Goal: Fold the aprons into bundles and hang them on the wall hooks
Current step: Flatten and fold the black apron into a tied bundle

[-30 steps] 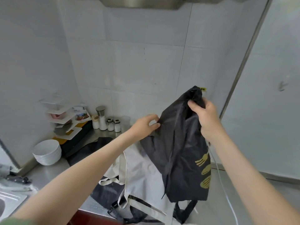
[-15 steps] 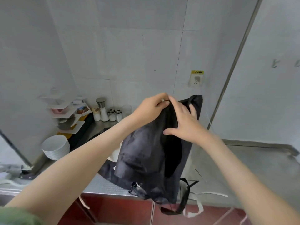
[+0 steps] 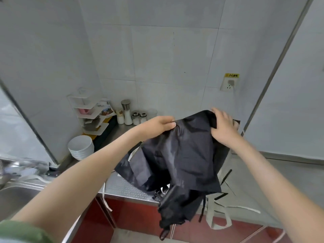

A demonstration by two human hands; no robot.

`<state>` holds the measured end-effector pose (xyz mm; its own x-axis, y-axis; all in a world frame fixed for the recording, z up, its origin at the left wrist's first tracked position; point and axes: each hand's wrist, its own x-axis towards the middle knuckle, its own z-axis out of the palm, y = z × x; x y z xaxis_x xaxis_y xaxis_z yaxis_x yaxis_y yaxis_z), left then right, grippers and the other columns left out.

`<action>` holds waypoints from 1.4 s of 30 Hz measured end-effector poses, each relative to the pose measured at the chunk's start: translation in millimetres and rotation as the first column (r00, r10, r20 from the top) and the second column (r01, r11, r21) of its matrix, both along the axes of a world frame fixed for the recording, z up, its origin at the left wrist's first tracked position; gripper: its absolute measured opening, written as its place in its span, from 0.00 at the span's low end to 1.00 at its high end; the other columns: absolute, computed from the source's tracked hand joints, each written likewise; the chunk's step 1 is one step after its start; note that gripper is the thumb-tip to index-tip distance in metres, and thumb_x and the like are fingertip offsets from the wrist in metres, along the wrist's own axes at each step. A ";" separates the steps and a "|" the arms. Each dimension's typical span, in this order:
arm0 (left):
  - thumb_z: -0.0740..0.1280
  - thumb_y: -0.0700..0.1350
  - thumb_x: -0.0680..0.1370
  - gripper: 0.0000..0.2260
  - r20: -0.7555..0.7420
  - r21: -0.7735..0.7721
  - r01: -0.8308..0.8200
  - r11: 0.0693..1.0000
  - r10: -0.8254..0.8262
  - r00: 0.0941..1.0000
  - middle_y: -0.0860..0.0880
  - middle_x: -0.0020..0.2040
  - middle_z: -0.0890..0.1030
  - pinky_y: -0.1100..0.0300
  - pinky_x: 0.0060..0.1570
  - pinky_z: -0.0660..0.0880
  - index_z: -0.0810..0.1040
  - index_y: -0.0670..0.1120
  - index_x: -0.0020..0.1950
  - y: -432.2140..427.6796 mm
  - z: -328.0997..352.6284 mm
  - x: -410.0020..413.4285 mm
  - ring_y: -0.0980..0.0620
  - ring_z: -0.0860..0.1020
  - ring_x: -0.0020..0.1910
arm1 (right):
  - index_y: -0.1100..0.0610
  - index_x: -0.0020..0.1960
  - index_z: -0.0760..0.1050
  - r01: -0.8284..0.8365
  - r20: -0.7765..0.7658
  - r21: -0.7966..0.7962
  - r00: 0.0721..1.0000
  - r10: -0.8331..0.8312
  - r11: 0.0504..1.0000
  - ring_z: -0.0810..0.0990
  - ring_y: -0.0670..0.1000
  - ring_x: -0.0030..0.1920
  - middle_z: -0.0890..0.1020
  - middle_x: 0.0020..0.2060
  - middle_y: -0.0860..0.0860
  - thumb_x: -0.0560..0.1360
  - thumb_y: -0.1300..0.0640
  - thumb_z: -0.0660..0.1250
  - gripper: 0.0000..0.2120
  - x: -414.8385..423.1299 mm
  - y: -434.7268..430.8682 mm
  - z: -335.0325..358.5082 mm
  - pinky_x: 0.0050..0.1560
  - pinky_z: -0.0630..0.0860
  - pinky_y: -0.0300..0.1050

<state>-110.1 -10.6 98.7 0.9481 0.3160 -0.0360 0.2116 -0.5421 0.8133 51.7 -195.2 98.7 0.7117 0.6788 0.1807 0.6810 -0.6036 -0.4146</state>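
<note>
Holding a black apron [image 3: 182, 155] up over a steel counter [image 3: 126, 188], a person grips its top edge with both hands in a tiled kitchen corner. The left hand [image 3: 157, 125] has its fingers curled round the cloth at the apron's 11 o'clock corner. The right hand [image 3: 224, 130] grasps the bunched fabric at the 1 o'clock corner, fingers over the top and slightly blurred. Between the two hands the edge runs nearly level. The apron hangs in loose folds, its lower end dangling past the counter's front edge towards 6 o'clock, in front of a red cabinet face [image 3: 133, 218]. Black straps trail from that end. White straps [image 3: 219, 216] droop off the counter edge at the apron's 5 o'clock, and another white strap [image 3: 105, 195] hangs at its 8 o'clock. At 10 o'clock from the apron, against the back wall, stand salt shakers [image 3: 126, 113] and a white tiered rack [image 3: 91, 113]. Stacked white bowls [image 3: 80, 148] sit at 9 o'clock. A sink [image 3: 15, 192] lies at the frame's 8 o'clock, and a wall socket [image 3: 228, 85] is at the apron's 1 o'clock. A green sleeve [image 3: 21, 232] shows on the left arm.
</note>
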 end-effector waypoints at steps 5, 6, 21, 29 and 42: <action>0.60 0.49 0.82 0.12 0.220 -0.013 -0.227 0.974 0.224 0.949 0.42 0.40 0.76 0.56 0.45 0.67 0.71 0.45 0.41 -3.6 24.2 17.3 0.51 0.71 0.41 | 0.36 0.72 0.28 -0.429 0.080 -0.095 0.896 0.436 0.898 0.36 0.46 0.76 0.38 0.77 0.44 0.67 0.42 0.73 0.57 -32.7 0.2 -9.6 0.75 0.40 0.55; 0.60 0.47 0.82 0.12 0.245 -0.057 -0.254 0.965 0.261 0.934 0.44 0.39 0.74 0.56 0.45 0.66 0.70 0.46 0.40 -3.4 27.4 20.1 0.51 0.70 0.41 | 0.35 0.71 0.27 -0.498 0.023 -0.092 0.864 0.502 0.862 0.34 0.44 0.76 0.36 0.76 0.43 0.64 0.37 0.73 0.58 -40.7 2.3 -10.9 0.75 0.37 0.53; 0.77 0.58 0.62 0.50 -0.164 0.029 0.153 0.988 -0.147 0.976 0.54 0.73 0.58 0.56 0.71 0.63 0.48 0.63 0.75 -50.5 37.0 4.7 0.54 0.61 0.72 | 0.49 0.54 0.74 -0.051 -0.441 0.604 0.810 0.387 0.795 0.78 0.46 0.40 0.82 0.38 0.48 0.81 0.47 0.57 0.09 -58.0 35.1 -0.1 0.39 0.74 0.34; 0.58 0.33 0.75 0.13 -0.063 0.430 -0.147 0.891 0.193 0.979 0.50 0.47 0.74 0.63 0.37 0.61 0.74 0.44 0.57 -43.2 37.6 -29.7 0.48 0.73 0.50 | 0.48 0.60 0.75 -0.369 -0.321 0.278 0.835 0.447 0.887 0.61 0.51 0.71 0.65 0.66 0.51 0.72 0.50 0.71 0.17 -48.6 51.4 -19.4 0.72 0.58 0.45; 0.55 0.32 0.74 0.19 -0.008 0.217 -0.726 0.653 0.745 0.667 0.48 0.52 0.79 0.61 0.50 0.67 0.79 0.47 0.56 -16.2 26.6 -152.7 0.49 0.75 0.55 | 0.60 0.55 0.73 -0.683 -0.399 0.261 0.568 0.720 0.683 0.78 0.54 0.48 0.81 0.48 0.55 0.76 0.58 0.64 0.09 -177.8 109.4 -29.0 0.43 0.71 0.45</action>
<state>-262.8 -26.8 125.3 0.3974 0.9173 0.0259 0.6703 -0.3094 0.6745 -126.1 -85.7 69.7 0.0237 0.9984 0.0517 0.6078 0.0267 -0.7936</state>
